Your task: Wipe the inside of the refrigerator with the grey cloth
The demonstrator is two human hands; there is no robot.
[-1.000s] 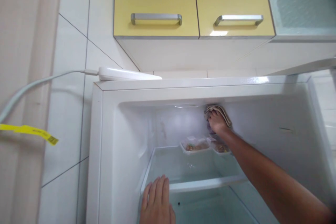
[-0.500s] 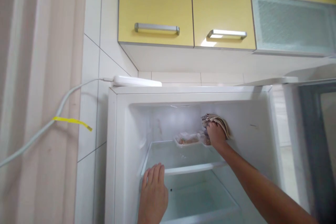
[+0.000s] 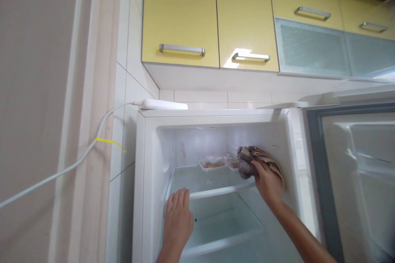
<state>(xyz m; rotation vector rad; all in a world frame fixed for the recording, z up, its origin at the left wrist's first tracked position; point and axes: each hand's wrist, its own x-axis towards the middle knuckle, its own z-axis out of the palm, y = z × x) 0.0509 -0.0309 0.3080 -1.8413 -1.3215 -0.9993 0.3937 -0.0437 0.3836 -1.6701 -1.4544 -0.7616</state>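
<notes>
My right hand [image 3: 268,181] grips a crumpled brown and grey striped cloth [image 3: 247,163] near the right inner wall of an open fridge [image 3: 140,197]. The cloth hangs in front of the right end of the upper glass shelf [image 3: 188,177]. Two clear packs of food stand at the back of that shelf, the larger pack [image 3: 212,163] left of the smaller one [image 3: 233,164]. My left hand [image 3: 178,220] is at the shelf's front left edge, its fingers bent forward over it; I cannot make out anything in it.
The fridge door [image 3: 364,172] stands open at the right. A lower shelf [image 3: 222,244] shows beneath. On the fridge top lies a white device [image 3: 163,104] with a white cable [image 3: 74,166] running left. Yellow cabinets [image 3: 180,12] hang above.
My right hand has drawn the cloth from the back toward the front along the right side. The view has turned right, showing more of the door. My left hand stays at the shelf edge.
</notes>
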